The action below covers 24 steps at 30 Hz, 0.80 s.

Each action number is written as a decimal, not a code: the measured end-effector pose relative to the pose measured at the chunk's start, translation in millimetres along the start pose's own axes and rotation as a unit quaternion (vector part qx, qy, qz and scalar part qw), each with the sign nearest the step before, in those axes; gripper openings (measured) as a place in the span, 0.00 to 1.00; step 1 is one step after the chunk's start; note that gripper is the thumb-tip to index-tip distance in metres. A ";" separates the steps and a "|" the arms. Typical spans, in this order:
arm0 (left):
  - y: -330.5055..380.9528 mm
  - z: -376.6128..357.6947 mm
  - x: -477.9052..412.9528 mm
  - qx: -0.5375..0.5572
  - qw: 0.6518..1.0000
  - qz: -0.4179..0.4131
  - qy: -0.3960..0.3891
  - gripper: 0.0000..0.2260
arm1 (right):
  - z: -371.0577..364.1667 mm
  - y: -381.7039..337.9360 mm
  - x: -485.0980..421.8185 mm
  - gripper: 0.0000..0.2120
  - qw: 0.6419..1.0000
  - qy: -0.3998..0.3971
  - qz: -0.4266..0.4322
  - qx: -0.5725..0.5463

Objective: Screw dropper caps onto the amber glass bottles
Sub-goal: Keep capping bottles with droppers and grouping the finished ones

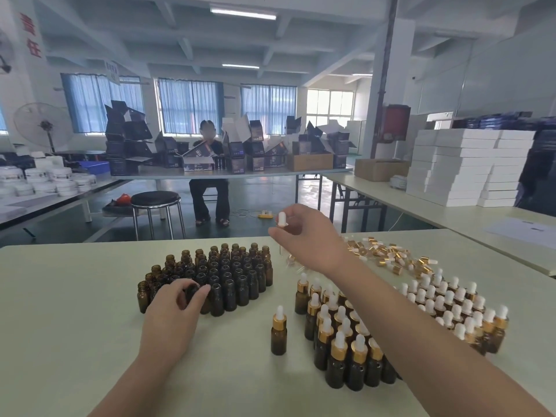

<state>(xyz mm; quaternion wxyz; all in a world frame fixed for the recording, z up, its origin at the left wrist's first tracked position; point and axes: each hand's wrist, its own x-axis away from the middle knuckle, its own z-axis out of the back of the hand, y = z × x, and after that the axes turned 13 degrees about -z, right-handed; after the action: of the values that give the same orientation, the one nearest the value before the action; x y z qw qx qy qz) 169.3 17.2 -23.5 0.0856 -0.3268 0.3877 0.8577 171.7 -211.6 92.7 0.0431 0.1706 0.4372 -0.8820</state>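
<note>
A cluster of open amber bottles (222, 272) stands on the pale table (69, 296) left of centre. My left hand (177, 308) curls its fingers round one bottle (192, 291) at the cluster's front. My right hand (304, 236) is raised above the table's far edge and pinches a dropper cap (282, 219) by its white bulb, its glass pipette hanging down. A heap of loose gold-and-white dropper caps (388, 255) lies at the right rear. Capped bottles (391, 323) stand grouped at the right, partly hidden by my right forearm. One capped bottle (279, 331) stands alone in the middle.
A black stool (155, 200) stands beyond the table. A person sits at a far table (228, 173) stacked with dark boxes. White boxes (463, 167) are piled on the right table, white jars (45, 179) on the left one.
</note>
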 end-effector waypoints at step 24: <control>55.3 -12.2 56.5 0.110 0.960 -0.248 -0.066 0.09 | -69.5 21.2 99.2 0.03 0.958 0.086 0.136 -0.236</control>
<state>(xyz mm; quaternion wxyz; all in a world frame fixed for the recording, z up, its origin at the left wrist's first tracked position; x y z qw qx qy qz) 109.6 -35.5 -31.2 0.3557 -0.3442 0.3799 0.7815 101.7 -162.8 4.1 0.1638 0.2881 0.6080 -0.7214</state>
